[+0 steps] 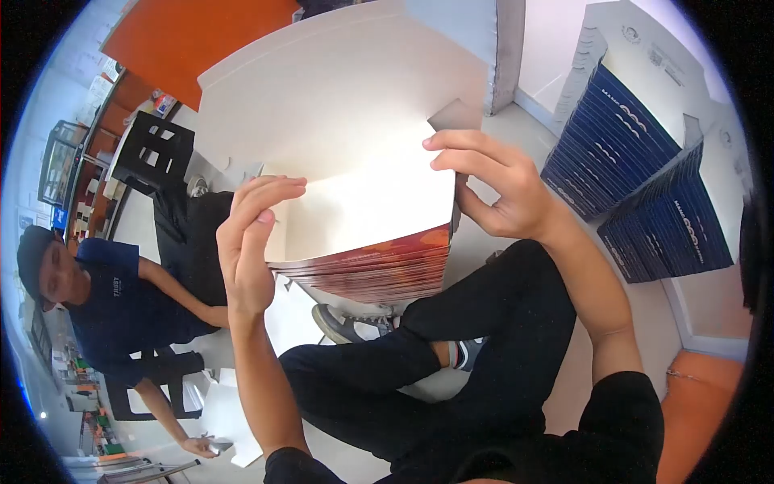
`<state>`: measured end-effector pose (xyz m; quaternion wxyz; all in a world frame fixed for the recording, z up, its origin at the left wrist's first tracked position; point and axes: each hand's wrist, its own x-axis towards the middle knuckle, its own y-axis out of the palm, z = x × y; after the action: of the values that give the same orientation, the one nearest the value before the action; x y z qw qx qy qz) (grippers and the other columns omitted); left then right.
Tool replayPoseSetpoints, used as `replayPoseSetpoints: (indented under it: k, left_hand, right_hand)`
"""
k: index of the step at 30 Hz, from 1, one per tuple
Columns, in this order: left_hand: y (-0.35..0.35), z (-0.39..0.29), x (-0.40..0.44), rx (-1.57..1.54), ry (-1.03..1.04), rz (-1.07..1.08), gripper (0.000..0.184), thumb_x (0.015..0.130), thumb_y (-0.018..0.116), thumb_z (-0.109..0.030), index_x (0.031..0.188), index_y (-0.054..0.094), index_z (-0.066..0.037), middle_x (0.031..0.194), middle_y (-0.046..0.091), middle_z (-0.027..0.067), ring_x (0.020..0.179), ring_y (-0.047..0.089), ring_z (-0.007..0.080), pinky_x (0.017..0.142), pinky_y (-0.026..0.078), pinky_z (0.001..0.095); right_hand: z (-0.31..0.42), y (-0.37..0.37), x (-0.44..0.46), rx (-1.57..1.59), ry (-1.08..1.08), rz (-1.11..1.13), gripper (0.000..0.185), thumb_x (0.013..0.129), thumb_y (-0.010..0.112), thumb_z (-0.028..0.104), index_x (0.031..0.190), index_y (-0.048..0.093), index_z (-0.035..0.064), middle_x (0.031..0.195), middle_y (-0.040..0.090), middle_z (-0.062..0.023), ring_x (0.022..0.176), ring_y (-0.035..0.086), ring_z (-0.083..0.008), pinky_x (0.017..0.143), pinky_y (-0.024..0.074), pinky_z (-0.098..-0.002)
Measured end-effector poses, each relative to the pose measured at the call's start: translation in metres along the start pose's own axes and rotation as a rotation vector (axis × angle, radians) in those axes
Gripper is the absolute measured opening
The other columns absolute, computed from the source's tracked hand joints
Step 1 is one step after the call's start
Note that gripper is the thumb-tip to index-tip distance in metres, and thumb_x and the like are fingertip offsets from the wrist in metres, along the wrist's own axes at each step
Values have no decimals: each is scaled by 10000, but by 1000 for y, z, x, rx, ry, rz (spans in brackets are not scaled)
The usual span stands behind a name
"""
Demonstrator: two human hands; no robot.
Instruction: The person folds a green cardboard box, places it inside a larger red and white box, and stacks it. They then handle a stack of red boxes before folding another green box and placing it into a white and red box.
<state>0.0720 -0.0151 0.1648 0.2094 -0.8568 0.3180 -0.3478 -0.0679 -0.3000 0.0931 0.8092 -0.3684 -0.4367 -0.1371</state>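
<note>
My own black fabric short sleeve (621, 419) is sitting closest to the lens, with black cloth trousers (516, 323) covering my bent legs ahead of it. So, going left to right: a co-worker in a dark-blue T-shirt (113, 282) is holding one hand (199, 446) down by a flat white sheet (234, 419). My left hand (248, 242) is grasping the left wall of an open, white-lined cardboard carton (355, 210), though I can't tell how hard. The carton's right in front of me, seemingly topping a nested stack of red-and-orange printed cartons (379, 278), a big white cardboard flap (347, 97) rising behind. My right hand (508, 185) is pinching the right wall, fingers over the edge, thumb outside. Imo I should be matching pressure both sides and staying level, so thin walls aren't buckling. Further right, two dark-blue printed carton stacks (609, 145) are standing.
</note>
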Motion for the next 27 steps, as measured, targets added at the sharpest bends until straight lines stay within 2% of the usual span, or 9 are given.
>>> replayPoseSetpoints:
  k: [4,6,7,10,11,15,20,27]
  left_hand:
    - [0,9,-5,-57,-43,-38,435,902,415,-202,1085,718,51,1277,673,192,1339,500,346,1174,287,452]
    - [7,29,-6,-103,92,-113,541,918,380,-330,1130,717,36,1406,586,217,1460,375,373,1210,213,492]
    - [13,33,-8,-224,38,-140,622,910,347,-419,1156,716,18,1484,512,229,1516,273,383,1227,152,517]
    - [22,31,-8,-341,18,-178,603,916,345,-405,1137,710,21,1490,505,228,1516,269,384,1229,147,510]
    - [24,31,-11,-402,-1,-198,594,919,344,-398,1127,708,22,1493,502,227,1515,268,384,1229,145,506]
    - [25,37,-20,-342,0,-228,591,924,342,-393,1110,701,38,1494,500,228,1520,255,384,1226,155,502]
    - [30,40,-27,-409,-47,-305,577,916,366,-386,1130,687,43,1491,502,229,1514,270,380,1224,158,504]
    - [31,39,-35,-415,-60,-336,574,885,368,-350,1155,675,53,1482,505,231,1508,281,370,1227,154,498]
  right_hand:
    - [1,1,0,-35,-8,8,417,748,617,-105,1136,661,40,1214,670,-150,1046,684,-326,869,568,-378]
    - [7,3,4,-25,-14,11,467,739,617,-103,1172,672,61,1242,660,-155,1052,679,-332,881,562,-390]
    - [11,4,5,-19,-8,2,516,731,616,-101,1209,683,81,1270,651,-160,1059,673,-338,892,556,-402]
    - [22,6,0,-30,-2,45,593,714,636,-80,1263,690,137,1326,623,-176,1056,661,-359,904,543,-424]
    - [24,7,-2,-39,30,60,576,698,659,-60,1230,705,158,1354,604,-190,1044,656,-359,887,532,-429]
    - [25,5,0,-21,21,74,549,690,665,-62,1197,707,144,1355,606,-193,1023,660,-352,849,534,-412]
    - [26,4,2,-37,-16,90,507,678,673,-68,1145,705,127,1335,618,-190,988,666,-341,807,537,-398]
    - [39,8,5,-102,5,141,549,684,655,-63,1196,696,127,1356,596,-198,1009,649,-351,846,530,-402]
